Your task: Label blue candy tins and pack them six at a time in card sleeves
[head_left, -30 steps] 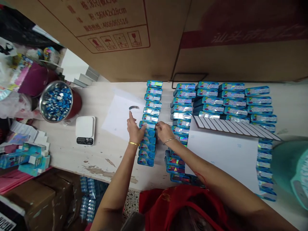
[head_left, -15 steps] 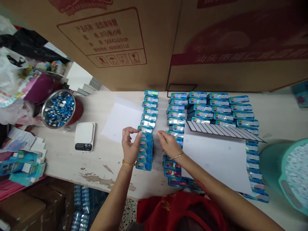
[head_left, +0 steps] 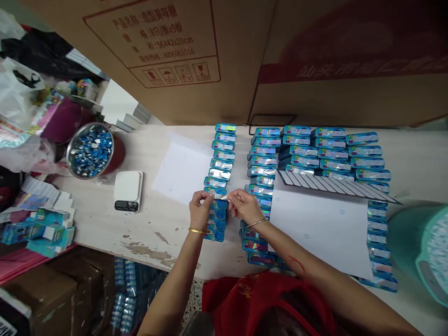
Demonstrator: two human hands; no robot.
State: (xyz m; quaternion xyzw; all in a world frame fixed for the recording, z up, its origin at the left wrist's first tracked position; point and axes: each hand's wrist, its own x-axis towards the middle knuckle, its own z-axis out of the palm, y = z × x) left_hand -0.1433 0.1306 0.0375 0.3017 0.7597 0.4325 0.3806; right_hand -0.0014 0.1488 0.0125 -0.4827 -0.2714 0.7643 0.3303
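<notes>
My left hand [head_left: 199, 212] and right hand [head_left: 242, 205] each pinch one end of a small shiny strip [head_left: 220, 197] between thumb and fingertips. The strip is above the column of blue tins [head_left: 220, 174], about midway along it. Its long axis runs left to right, from one hand to the other, crossing the column's line; I can't tell whether it touches a tin.

The column points away from me toward the big carton [head_left: 238, 105], its far end leaning a little to my right, each tin lying crosswise. Its nearest tin stops short of the table's [head_left: 164, 205] near edge. On my left, a white sheet [head_left: 180, 170] lies beside the column, and bare tabletop runs on to the kitchen scale [head_left: 128, 189]. On my right, a narrow lane of tabletop separates the column from the rows of tins [head_left: 303, 151].
</notes>
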